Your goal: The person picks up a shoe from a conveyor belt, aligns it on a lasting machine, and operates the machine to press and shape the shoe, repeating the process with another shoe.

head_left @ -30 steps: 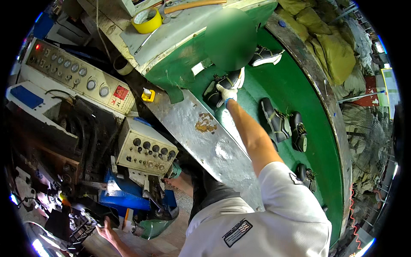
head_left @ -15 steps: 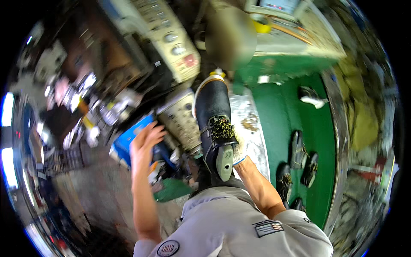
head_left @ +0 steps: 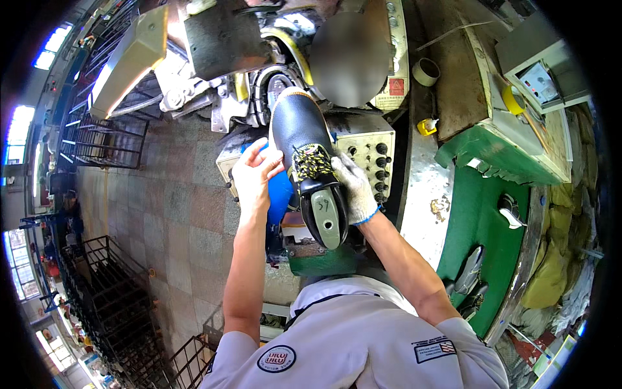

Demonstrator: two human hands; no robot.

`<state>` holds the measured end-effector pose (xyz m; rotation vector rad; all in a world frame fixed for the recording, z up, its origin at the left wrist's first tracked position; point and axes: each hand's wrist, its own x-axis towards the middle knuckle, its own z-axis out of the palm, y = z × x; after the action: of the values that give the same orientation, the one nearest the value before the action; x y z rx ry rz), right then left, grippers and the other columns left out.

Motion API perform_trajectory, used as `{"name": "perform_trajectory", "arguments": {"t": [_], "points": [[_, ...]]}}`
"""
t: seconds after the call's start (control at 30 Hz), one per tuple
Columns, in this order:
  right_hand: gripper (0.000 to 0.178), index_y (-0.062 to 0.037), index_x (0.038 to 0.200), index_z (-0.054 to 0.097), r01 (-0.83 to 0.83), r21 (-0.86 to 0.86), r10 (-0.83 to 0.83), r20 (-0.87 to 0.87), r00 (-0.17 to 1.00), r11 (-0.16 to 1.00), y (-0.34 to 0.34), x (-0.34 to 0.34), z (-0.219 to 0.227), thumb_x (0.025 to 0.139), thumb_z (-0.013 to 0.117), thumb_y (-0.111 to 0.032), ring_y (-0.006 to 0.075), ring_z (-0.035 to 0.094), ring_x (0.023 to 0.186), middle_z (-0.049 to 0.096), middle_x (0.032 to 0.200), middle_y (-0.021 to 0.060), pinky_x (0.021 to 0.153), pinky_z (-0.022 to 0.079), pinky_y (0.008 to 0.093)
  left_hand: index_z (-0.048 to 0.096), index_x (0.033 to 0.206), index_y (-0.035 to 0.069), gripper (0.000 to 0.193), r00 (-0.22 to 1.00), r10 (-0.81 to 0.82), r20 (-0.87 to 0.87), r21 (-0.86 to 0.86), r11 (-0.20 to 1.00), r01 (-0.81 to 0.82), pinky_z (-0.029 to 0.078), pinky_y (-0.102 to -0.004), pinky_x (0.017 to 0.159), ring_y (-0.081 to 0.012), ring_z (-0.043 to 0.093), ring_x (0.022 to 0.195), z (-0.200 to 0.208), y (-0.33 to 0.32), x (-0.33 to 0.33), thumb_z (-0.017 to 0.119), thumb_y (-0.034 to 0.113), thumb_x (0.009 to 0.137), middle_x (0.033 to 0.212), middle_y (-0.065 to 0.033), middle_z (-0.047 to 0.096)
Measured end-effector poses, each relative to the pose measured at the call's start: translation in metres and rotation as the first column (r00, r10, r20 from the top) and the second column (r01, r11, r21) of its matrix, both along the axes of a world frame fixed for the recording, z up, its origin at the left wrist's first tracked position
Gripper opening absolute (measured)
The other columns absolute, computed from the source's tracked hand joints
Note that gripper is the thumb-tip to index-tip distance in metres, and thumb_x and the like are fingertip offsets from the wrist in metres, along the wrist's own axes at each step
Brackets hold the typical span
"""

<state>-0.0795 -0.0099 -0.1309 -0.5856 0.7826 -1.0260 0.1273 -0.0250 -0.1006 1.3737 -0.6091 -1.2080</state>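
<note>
A black leather shoe [head_left: 299,129] with yellow-flecked laces points toe-forward in front of me. A grey-green shoe last [head_left: 327,211] fills its opening, its holed top facing up. My right hand [head_left: 354,189], in a whitish knit glove, grips the shoe along its right side near the heel. On the opposite side, my bare left hand [head_left: 254,174] has its fingers apart, their tips at the shoe's left edge; whether they press on it I cannot tell. Just beyond the toe is a machine's clamp assembly [head_left: 275,81] with a dark, ribbed pad.
A control box with black knobs [head_left: 366,155] stands behind my right hand. Several shoes, including a grey-black one [head_left: 470,269], lie on a green surface [head_left: 479,214] at right. A blue piece [head_left: 278,198] hangs beneath the shoe. Black metal racks [head_left: 116,285] stand at left.
My view has swung round so the machine lies ahead. My left hand, earlier out to the left with spread fingers, has come in beside the shoe. The right hand still grips it.
</note>
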Motion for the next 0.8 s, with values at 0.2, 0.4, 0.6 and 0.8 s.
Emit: {"name": "perform_trajectory", "arguments": {"t": [0.2,0.4,0.6,0.8], "points": [[0.059,0.0028,0.15,0.044,0.054,-0.059,-0.049,0.082,0.995,0.997,-0.034,0.041,0.023,0.102,0.059,-0.026,0.0167,0.055,0.125,0.057,0.141,0.0115,0.108,0.042,0.0299,0.053,0.137,-0.007,0.055,0.998,0.064,-0.028,-0.191,0.979,-0.068,0.06,-0.0301,0.085,-0.0228,0.071,0.101,-0.002,-0.016,0.025,0.072,-0.005,0.085,0.124,-0.0208,0.068],[0.05,0.0036,0.141,0.056,0.165,-0.085,-0.175,-0.119,0.977,0.983,-0.049,0.06,0.006,0.102,0.061,-0.028,0.0132,0.061,0.111,0.066,0.127,0.009,0.099,0.048,0.0274,0.058,0.134,-0.001,0.045,0.988,0.018,-0.154,-0.03,0.999,-0.022,0.055,-0.029,0.085,-0.0151,0.068,0.096,-0.027,-0.015,0.009,0.066,0.023,0.096,0.113,-0.0099,0.071],[0.05,0.0045,0.139,0.057,0.204,-0.109,-0.22,-0.165,0.961,0.973,-0.052,0.063,-0.003,0.102,0.061,-0.029,0.0131,0.061,0.11,0.067,0.126,0.0089,0.098,0.048,0.0272,0.067,0.119,0.006,0.055,0.896,-0.023,-0.443,0.133,0.987,0.091,0.055,-0.0316,0.079,-0.0149,0.068,0.085,-0.03,-0.008,-0.012,0.051,0.056,0.103,0.102,-0.0051,0.072],[0.043,0.0028,0.128,0.066,0.265,-0.093,-0.278,-0.182,0.943,0.96,-0.05,0.075,-0.002,0.103,0.06,-0.032,0.0144,0.063,0.109,0.07,0.121,0.0096,0.098,0.048,0.0286,0.07,0.116,0.004,0.055,0.946,-0.053,-0.32,0.158,0.981,0.108,0.054,-0.0299,0.074,-0.0127,0.067,0.081,-0.028,-0.018,-0.001,0.048,0.054,0.105,0.099,-0.0048,0.073]]}}
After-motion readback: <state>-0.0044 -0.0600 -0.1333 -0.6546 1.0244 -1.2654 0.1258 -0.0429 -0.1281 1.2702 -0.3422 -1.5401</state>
